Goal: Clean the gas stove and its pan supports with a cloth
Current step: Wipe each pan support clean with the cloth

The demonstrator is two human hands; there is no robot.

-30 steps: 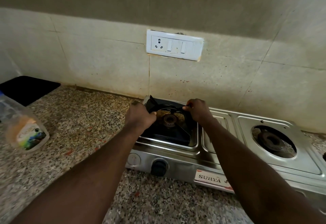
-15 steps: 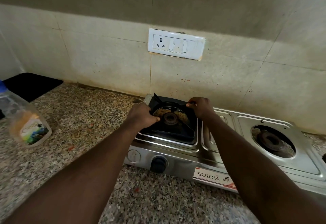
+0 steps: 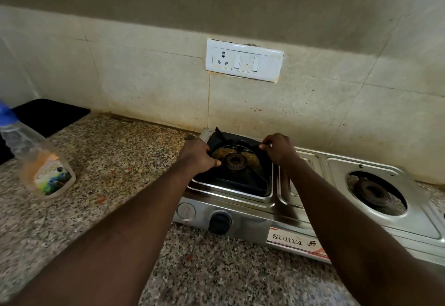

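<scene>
A steel two-burner gas stove (image 3: 243,219) stands on the granite counter against the tiled wall. A black square pan support (image 3: 243,180) sits in the stove's left well around the rusty left burner (image 3: 234,161). My left hand (image 3: 196,155) grips the support's left side. My right hand (image 3: 279,149) pinches its far right arm. The right burner (image 3: 372,191) is bare, with no support over it. No cloth is in view.
A clear spray bottle (image 3: 41,161) with a blue cap stands on the counter (image 3: 115,180) at the left. A black mat or slab (image 3: 48,115) lies in the far left corner. A white socket and switch plate (image 3: 244,61) is on the wall above the stove.
Both hands have stayed on the pan support. The support has settled a little lower and flatter in the left well. The view shifted slightly.
</scene>
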